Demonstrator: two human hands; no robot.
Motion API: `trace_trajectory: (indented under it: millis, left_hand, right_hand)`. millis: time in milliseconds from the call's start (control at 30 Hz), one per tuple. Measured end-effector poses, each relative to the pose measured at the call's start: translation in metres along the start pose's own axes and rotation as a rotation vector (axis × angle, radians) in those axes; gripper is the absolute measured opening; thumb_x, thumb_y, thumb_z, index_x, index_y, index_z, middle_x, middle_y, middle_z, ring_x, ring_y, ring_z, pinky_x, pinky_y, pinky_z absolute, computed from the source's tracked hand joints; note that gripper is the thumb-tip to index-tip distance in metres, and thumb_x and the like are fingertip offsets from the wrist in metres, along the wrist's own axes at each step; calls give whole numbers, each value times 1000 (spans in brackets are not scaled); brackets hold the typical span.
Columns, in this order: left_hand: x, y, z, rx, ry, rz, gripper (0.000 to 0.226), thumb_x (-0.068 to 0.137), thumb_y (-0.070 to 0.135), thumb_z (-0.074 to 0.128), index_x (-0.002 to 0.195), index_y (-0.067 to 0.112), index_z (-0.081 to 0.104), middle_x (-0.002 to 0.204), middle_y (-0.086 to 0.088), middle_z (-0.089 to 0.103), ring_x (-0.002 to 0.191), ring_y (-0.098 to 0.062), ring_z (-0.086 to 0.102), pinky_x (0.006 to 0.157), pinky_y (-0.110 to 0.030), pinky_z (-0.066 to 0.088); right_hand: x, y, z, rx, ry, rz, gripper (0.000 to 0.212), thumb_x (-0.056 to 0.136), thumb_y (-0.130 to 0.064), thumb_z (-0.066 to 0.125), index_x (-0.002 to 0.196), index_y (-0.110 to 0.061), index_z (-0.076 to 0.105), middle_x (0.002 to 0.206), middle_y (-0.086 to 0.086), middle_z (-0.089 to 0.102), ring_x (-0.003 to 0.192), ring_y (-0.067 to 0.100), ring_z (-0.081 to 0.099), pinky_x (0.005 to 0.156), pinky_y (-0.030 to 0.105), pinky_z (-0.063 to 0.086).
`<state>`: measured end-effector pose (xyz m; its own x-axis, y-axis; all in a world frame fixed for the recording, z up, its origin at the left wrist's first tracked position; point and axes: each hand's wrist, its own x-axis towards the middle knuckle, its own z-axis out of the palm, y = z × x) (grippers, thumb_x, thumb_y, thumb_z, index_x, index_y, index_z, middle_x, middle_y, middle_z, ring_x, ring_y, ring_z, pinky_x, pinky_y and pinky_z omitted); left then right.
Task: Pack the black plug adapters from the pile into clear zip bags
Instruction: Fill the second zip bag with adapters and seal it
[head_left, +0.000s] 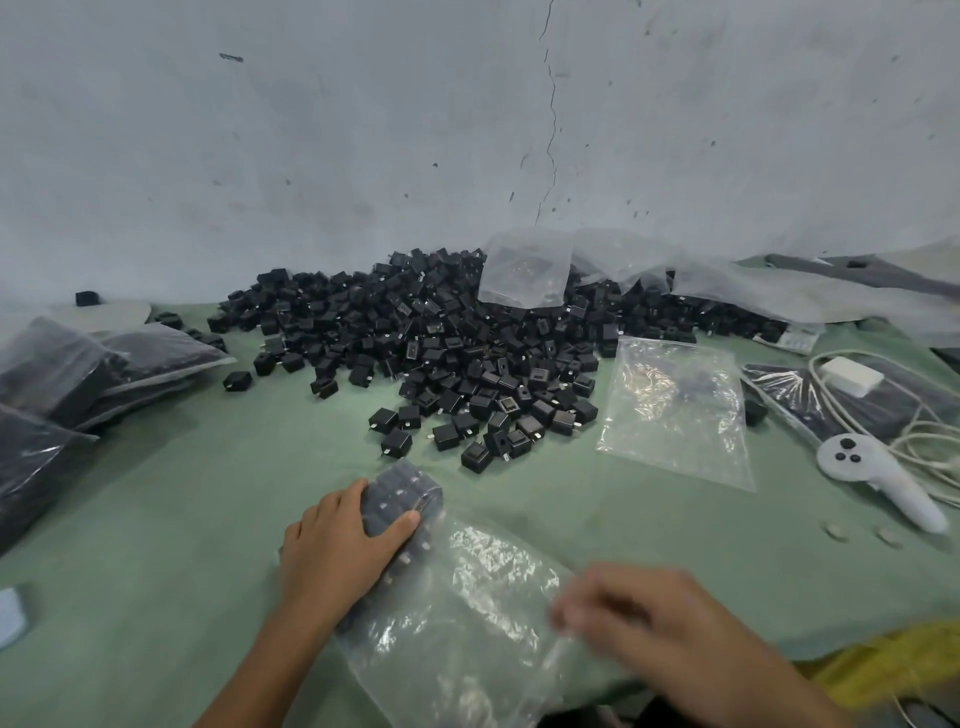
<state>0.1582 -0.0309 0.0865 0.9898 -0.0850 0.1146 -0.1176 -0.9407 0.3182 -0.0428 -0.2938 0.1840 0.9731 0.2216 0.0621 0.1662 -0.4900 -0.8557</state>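
On the green cloth (156, 519), the left hand (337, 551) curls over a block of adapters (402, 493) inside a clear bag (457, 597), gripping it. The right hand (649, 618) lies blurred on the bag's near part; its grip cannot be told. The pile (441, 338) sits beyond, an empty bag (675, 410) beside it.

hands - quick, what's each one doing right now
Left hand: closed over the adapters inside the clear zip bag.
Right hand: on the bag, blurred; grip cannot be told.
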Motion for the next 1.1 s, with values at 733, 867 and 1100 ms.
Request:
trace_trajectory:
  millis: [733, 867, 1100]
  left_hand:
    - [-1, -1, 0, -19, -1, 5, 91, 78, 89, 36, 149, 33, 38, 145, 6, 50, 132, -20, 47, 110, -40, 34]
    - [0, 0, -1, -11, -6, 4, 90, 78, 88, 37, 148, 32, 39, 144, 6, 52, 131, -21, 48, 109, -40, 35]
    - [0, 0, -1, -1, -16, 5, 90, 78, 89, 36, 147, 32, 40, 143, 4, 53, 130, -23, 49, 109, -42, 36]
  right_hand:
    - [141, 59, 3, 57, 360, 230, 19, 89, -45, 67, 101, -31, 61, 105, -11, 63, 82, 5, 57, 70, 18, 44]
    - [44, 54, -13, 563, 441, 178, 45, 75, -58, 75, 98, -20, 68, 85, 4, 65, 54, 14, 41, 45, 23, 29]
    - [-68, 81, 53, 757, 111, 405, 67, 59, -45, 94, 116, -15, 75, 111, 14, 74, 100, 28, 69, 85, 29, 50]
